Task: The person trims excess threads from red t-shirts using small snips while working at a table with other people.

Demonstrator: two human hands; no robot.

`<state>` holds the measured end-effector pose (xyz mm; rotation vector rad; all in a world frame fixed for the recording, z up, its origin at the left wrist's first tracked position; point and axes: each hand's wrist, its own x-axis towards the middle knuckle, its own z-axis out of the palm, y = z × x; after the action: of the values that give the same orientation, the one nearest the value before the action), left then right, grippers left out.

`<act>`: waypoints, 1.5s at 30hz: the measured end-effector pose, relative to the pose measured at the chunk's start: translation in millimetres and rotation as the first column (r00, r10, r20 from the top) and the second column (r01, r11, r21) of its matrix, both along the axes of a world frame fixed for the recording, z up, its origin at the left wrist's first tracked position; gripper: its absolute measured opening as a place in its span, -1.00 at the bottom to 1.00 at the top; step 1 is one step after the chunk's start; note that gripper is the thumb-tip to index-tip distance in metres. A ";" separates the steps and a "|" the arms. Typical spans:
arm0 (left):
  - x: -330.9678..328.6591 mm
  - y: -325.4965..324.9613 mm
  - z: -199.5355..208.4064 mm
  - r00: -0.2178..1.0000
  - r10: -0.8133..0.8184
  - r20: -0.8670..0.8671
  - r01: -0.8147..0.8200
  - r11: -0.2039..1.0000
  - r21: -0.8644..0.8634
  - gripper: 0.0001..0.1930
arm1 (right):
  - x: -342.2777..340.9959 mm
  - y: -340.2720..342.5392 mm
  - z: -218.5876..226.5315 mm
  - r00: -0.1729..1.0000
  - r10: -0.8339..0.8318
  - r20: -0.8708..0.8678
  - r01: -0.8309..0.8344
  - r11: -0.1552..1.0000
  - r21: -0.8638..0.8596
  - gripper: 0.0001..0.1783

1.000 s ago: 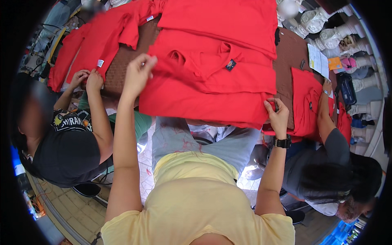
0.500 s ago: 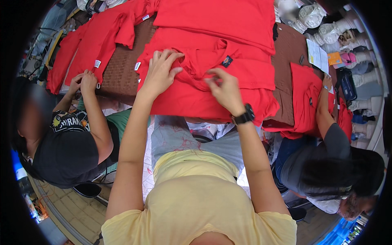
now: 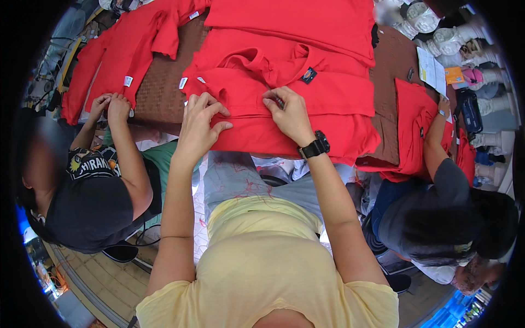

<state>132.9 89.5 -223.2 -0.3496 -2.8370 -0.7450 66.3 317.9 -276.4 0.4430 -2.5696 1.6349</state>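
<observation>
A red shirt (image 3: 328,95) lies spread in front of me on a pile of red garments, its collar opening facing up with a dark label (image 3: 308,75) at the neck. On its near left part rests my left hand (image 3: 199,124), fingers bent down onto the cloth and thumb held apart. My right hand (image 3: 289,112) pinches the shirt near its middle, below the collar opening; the fingertips are partly hidden by the hand. A dark watch (image 3: 314,145) is on my right wrist. Small white tags (image 3: 182,83) show at the shirt's left edge.
Brown-covered table (image 3: 158,90) beneath. At left, a person's hands (image 3: 112,106) work on a red garment (image 3: 120,65). At right, another person's hand (image 3: 442,106) is by a paper sheet (image 3: 432,71) and red shirts (image 3: 410,126). Wrapped white bundles (image 3: 422,19) stand beyond.
Both hands have moved nearer to me from the collar area. The right fingers have closed on the cloth, and the shirt's front now lies flatter with the collar opening farther off.
</observation>
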 end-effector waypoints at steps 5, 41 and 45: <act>-22.3 21.7 -7.8 0.980 0.072 -0.186 -0.049 0.991 0.124 -0.73 | 8.7 -30.7 -0.9 0.992 -0.121 -0.039 0.126 0.971 0.203 -0.79; 66.0 -62.0 -78.4 0.895 0.357 0.268 -0.446 0.681 0.581 -0.68 | 75.5 200.3 53.8 0.784 -0.602 -0.150 0.598 0.669 0.442 -0.57; 66.3 -56.2 -81.9 0.906 0.271 0.324 -0.423 0.567 0.707 -0.78 | 95.3 225.4 41.9 0.871 -0.457 0.179 0.431 0.887 0.168 -0.64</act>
<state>199.2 33.3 -305.1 0.4346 -2.2754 -1.8261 161.6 543.2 -234.5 -0.3278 -2.6561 1.4252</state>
